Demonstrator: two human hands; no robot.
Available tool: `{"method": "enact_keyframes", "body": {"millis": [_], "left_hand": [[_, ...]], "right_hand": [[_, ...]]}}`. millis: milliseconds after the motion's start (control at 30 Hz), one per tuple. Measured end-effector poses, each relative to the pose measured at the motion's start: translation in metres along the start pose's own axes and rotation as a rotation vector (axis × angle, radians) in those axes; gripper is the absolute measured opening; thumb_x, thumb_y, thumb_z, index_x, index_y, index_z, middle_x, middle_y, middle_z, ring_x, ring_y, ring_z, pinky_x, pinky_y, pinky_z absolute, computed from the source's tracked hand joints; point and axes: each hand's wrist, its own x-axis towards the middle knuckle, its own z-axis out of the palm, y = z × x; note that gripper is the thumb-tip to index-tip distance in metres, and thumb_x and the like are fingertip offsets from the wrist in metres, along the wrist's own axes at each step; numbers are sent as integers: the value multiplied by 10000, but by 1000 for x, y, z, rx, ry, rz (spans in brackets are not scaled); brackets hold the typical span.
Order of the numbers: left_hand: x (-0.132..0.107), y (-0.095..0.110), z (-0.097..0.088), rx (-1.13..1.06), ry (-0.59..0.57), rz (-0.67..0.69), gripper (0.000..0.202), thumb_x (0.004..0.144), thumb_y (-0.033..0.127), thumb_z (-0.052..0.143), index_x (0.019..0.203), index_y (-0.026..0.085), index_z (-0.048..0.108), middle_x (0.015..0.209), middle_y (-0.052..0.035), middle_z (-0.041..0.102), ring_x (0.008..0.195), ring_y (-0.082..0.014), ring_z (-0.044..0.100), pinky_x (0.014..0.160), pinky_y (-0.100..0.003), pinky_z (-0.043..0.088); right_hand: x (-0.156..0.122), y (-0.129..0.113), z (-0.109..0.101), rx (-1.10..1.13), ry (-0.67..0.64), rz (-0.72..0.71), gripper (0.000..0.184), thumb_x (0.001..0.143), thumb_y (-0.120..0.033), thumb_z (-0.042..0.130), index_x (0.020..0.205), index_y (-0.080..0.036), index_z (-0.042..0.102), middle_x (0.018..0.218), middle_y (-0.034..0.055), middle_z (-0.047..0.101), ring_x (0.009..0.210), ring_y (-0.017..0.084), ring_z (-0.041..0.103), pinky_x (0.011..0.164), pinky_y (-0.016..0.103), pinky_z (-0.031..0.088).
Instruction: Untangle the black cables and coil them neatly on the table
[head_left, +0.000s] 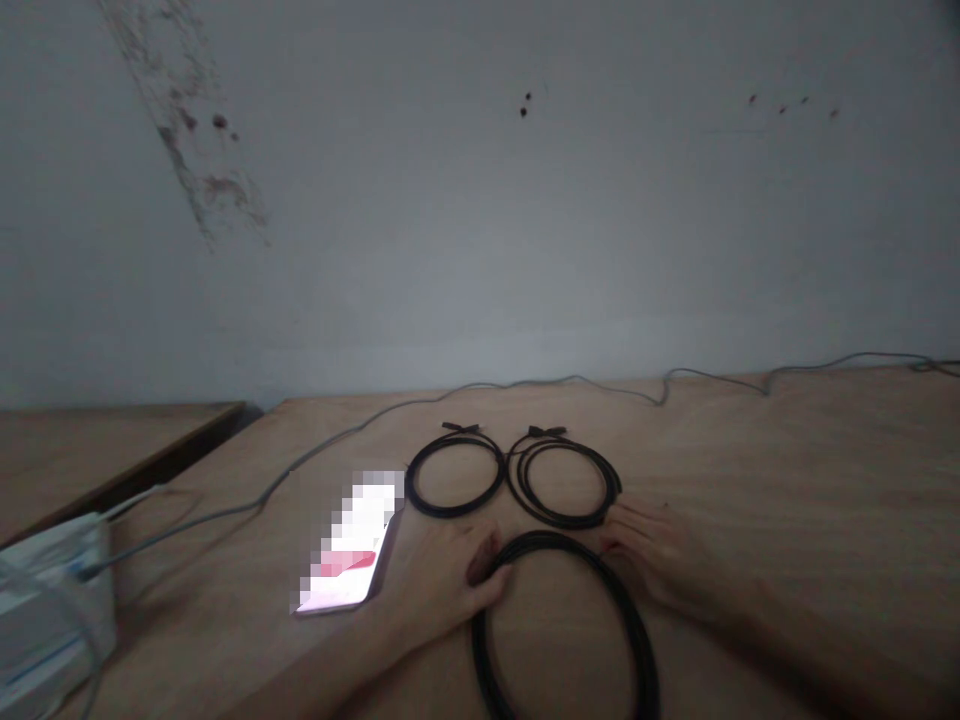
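Note:
A large coil of black cable (pixel 634 620) lies nearest to me, its lower end cut off by the bottom of the view. My left hand (pixel 454 580) grips its upper left side, with the cable between thumb and curled fingers. At its upper right my right hand (pixel 649 545) has its fingers closed at the cable; the thumb side is partly hidden. Those fingertips also reach the edge of a second coiled cable (pixel 611 480). Just left of that is a third coiled cable (pixel 456 513). Both of these lie flat with dark connector ends at the top.
Left of my left hand lies a phone (pixel 349 560) with a lit, blurred screen. A white box-like device (pixel 56 610) stands at the far left. From it a thin grey cord (pixel 360 425) runs along the back of the wooden table (pixel 810 480), below the wall (pixel 480 230).

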Motion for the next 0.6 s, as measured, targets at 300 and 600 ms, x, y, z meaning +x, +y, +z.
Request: {"method": "enact_keyframes", "body": {"millis": [300, 600], "left_hand": [[1, -9, 3, -3, 95, -54, 242, 960, 435, 522, 846, 223, 542, 744, 6, 609, 696, -196, 570, 625, -293, 345], [3, -11, 3, -43, 69, -61, 233, 979, 440, 502, 913, 225, 562, 774, 3, 630, 713, -199, 583, 626, -283, 343]], "right_hand": [[11, -11, -15, 122, 7, 198, 246, 1039, -304, 490, 960, -222, 708, 882, 53, 738, 802, 202, 681, 724, 332, 539], [17, -12, -14, 249, -72, 580, 358, 988, -501, 546, 821, -226, 702, 735, 26, 709, 666, 192, 628, 598, 302, 435]]}}
